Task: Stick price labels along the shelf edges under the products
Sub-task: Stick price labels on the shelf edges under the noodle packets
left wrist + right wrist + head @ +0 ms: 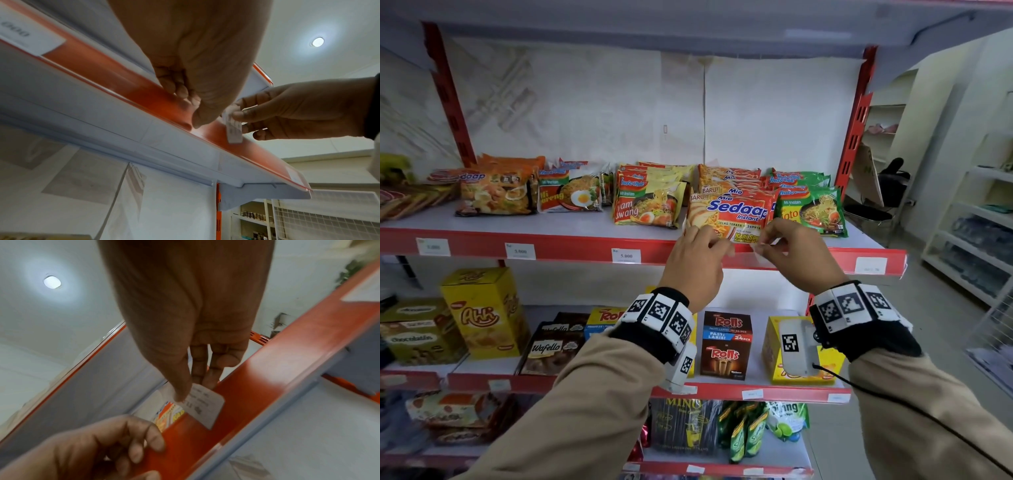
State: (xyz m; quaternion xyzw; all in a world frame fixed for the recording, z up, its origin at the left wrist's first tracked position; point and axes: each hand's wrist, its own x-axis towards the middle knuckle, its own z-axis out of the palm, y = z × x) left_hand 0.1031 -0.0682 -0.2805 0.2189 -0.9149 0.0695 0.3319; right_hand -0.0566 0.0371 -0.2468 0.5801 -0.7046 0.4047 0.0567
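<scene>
Print on price label [205, 405] blurred, unreadable; Sedaap packet [732, 214] bottom hidden behind hands.

Both your arms reach up and forward, wrists close together; your right hand [796, 255] pinches with thumb and forefinger, your left hand [695, 263] has curled fingers.

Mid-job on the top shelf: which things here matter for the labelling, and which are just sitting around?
In the job:
- price label, pinched by right hand
- red shelf edge
- Sedaap noodle pack above it
- left hand, fingers on the edge

Just lying about:
- Rolls box
- Wafello pack
- yellow snack box
</scene>
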